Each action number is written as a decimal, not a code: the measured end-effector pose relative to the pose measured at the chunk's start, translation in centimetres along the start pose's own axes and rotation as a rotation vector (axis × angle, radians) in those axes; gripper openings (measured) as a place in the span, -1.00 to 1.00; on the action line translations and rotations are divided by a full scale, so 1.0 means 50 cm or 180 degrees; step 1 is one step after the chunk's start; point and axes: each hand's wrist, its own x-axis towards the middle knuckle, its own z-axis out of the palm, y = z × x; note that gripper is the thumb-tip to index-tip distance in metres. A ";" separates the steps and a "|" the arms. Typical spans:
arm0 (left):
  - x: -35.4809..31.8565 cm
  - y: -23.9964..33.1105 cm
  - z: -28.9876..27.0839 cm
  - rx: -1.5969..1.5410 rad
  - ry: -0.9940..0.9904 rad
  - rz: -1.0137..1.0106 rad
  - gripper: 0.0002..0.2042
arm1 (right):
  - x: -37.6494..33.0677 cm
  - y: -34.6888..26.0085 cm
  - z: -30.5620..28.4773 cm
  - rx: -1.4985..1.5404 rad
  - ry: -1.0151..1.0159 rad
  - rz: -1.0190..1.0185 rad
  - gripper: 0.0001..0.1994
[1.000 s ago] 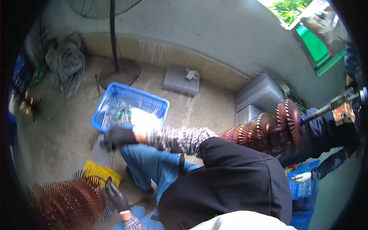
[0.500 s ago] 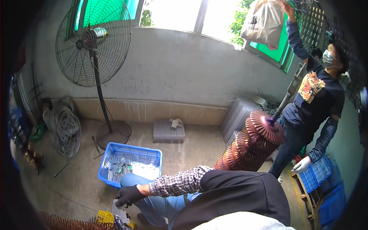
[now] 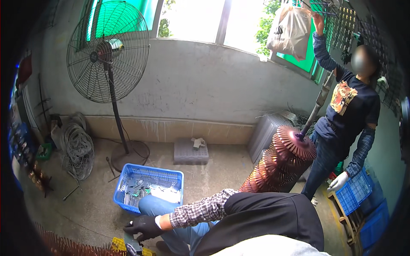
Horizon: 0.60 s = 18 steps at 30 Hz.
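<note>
My right hand [image 3: 147,227], in a black glove, reaches left at the lower edge from a checked sleeve. Its fingers are bent around the upper end of a thin, flat grey plate [image 3: 133,243]. My left hand [image 3: 131,251], also dark-gloved, shows only in a small part at the plate's lower end; its grip is mostly hidden. A yellow plastic basket [image 3: 118,244] lies just beneath the plate. Past my denim-covered knee stands a blue plastic basket [image 3: 117,194] with flat metallic and greenish pieces inside.
Reddish-brown finned racks stand at lower left [image 3: 68,246] and right of centre [image 3: 273,168]. A pedestal fan [image 3: 109,51], wire coils [image 3: 77,149] and a grey crate [image 3: 191,154] are farther off. At right a co-worker [image 3: 348,106] reaches up near a hanging bag [image 3: 290,32], beside blue crates [image 3: 352,192].
The plate has turned and dropped slightly, looking darker now, and my right hand has shifted over it. The whole view has moved a little. The co-worker's raised hand is a bit lower beside the bag.
</note>
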 end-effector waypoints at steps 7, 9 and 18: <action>-0.052 -0.101 -0.008 0.0436 0.0280 0.0438 -0.38 | -0.007 0.008 0.073 0.0203 0.0060 -0.0021 -0.43; -0.041 -0.124 0.014 0.0099 0.0395 0.0784 -0.31 | -0.016 0.012 0.072 0.0176 0.0080 -0.0001 -0.43; -0.024 -0.148 0.051 -0.1405 0.0842 -0.0056 -0.47 | -0.024 -0.013 0.100 0.0031 0.0279 -0.0041 -0.28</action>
